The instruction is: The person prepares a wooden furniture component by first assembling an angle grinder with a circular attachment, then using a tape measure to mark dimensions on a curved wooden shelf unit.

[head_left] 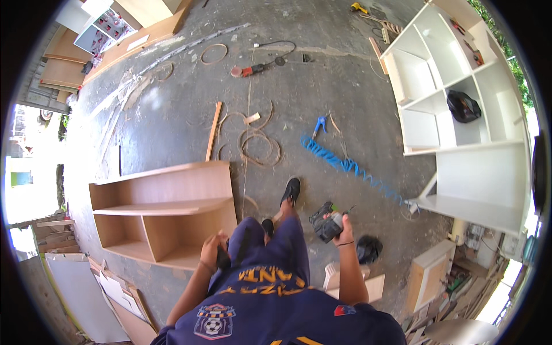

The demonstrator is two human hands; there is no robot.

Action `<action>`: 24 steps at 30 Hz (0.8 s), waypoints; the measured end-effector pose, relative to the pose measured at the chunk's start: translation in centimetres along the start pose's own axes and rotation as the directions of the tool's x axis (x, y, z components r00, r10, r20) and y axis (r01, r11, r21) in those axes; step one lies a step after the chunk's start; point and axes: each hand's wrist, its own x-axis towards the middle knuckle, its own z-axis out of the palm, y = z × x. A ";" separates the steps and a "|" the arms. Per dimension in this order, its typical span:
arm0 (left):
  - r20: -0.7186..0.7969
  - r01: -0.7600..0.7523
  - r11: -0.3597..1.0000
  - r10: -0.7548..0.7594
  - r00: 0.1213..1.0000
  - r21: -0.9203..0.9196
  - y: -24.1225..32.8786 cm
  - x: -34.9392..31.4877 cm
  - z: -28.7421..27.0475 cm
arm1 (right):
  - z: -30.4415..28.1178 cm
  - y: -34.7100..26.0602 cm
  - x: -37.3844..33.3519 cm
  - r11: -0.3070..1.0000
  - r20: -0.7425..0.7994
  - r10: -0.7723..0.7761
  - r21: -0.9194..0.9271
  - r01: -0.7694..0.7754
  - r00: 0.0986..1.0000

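My right hand point(343, 230) is closed round a dark cordless drill point(326, 223) with a green patch, held out to the right of my legs. My left hand point(213, 248) is curled at my left thigh. A black object point(223, 257) shows just below its fingers, too unclear to name. Nearest to that hand is a light wood shelf unit point(187, 208) lying on the floor to my left, its compartments facing up toward me. Beyond the drill, a coiled blue air hose point(330, 158) runs across the floor from a blue blow gun point(320, 125).
A white cubby cabinet point(443, 146) stands at the right with a black bag point(463, 107) in it. An angle grinder point(248, 71), loops of edge banding point(259, 146) and a wooden strip point(214, 131) lie ahead. Boards point(86, 293) lean at the lower left.
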 end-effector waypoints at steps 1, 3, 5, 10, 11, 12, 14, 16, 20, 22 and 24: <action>-0.005 0.021 0.997 -0.020 1.000 0.077 0.2 0.6 1.1 | -1.1 0.3 2.8 1.000 0.007 0.002 -0.027 -0.001 1.000; -0.028 0.056 0.976 -0.051 0.998 0.211 1.1 1.3 3.4 | -4.1 1.8 9.3 0.993 -0.057 0.056 -0.101 -0.061 0.997; -0.047 0.150 0.953 -0.143 0.989 0.263 -0.7 2.7 4.3 | -7.5 4.2 15.4 0.984 -0.124 0.120 -0.118 -0.135 0.985; -0.126 0.438 0.781 -0.430 0.894 0.445 -5.9 5.4 4.2 | -15.9 11.4 28.2 0.903 -0.274 0.274 -0.257 -0.344 0.922; -0.085 0.435 0.748 -0.458 0.885 0.501 -6.2 7.5 4.5 | -19.7 11.9 30.5 0.899 -0.226 0.286 -0.274 -0.342 0.931; -0.102 0.444 0.725 -0.465 0.879 0.527 -6.5 8.4 4.4 | -18.4 13.1 32.0 0.890 -0.241 0.224 -0.344 -0.298 0.944; -0.151 0.567 0.729 -0.556 0.817 0.384 -6.1 9.7 5.7 | -18.4 11.7 35.2 0.844 -0.297 0.353 -0.309 -0.439 0.887; -0.167 0.627 0.727 -0.606 0.777 0.279 -5.5 10.8 6.6 | -18.8 11.9 37.6 0.800 -0.270 0.391 -0.372 -0.470 0.880; -0.170 0.671 0.700 -0.651 0.740 0.246 -5.2 11.5 7.3 | -21.1 13.7 40.7 0.745 -0.209 0.433 -0.465 -0.479 0.877; -0.187 0.678 0.693 -0.653 0.734 0.245 -4.9 12.0 7.4 | -22.4 14.4 41.4 0.717 -0.196 0.455 -0.499 -0.487 0.869; -0.223 0.684 0.713 -0.649 0.727 0.155 -5.4 10.6 6.4 | -21.5 17.3 42.2 0.641 -0.172 0.500 -0.586 -0.496 0.849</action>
